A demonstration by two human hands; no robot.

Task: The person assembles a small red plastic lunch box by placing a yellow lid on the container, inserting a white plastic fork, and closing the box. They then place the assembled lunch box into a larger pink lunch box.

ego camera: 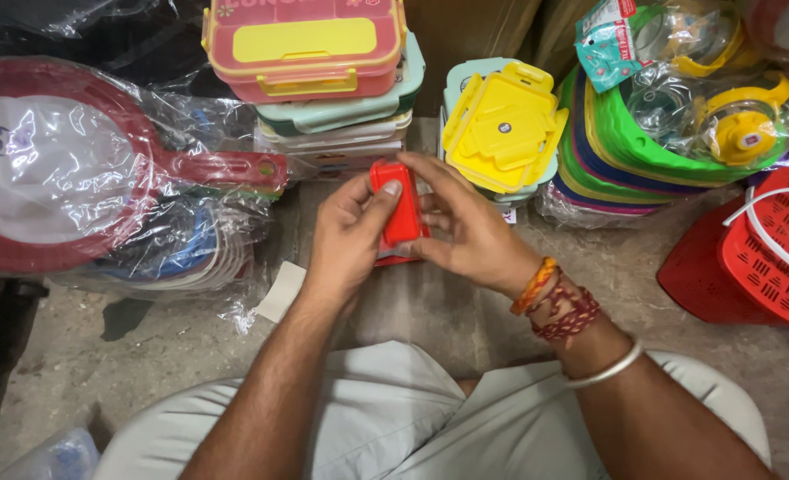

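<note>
Red plastic clip (401, 212), pinched between both hands, left hand (348, 240), right hand (466, 229)

Small red plastic clip (401, 206), oblong w/ rounded corners, glossy, upright, slightly tilted, mid-frame above floor

Red clip (401, 213) glossy smooth plastic; floor (430, 307) rough matt concrete.

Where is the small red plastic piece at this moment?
In the head view, the small red plastic piece sits centre frame, held between the left hand and right hand, just before the stack of lunch boxes.
</note>
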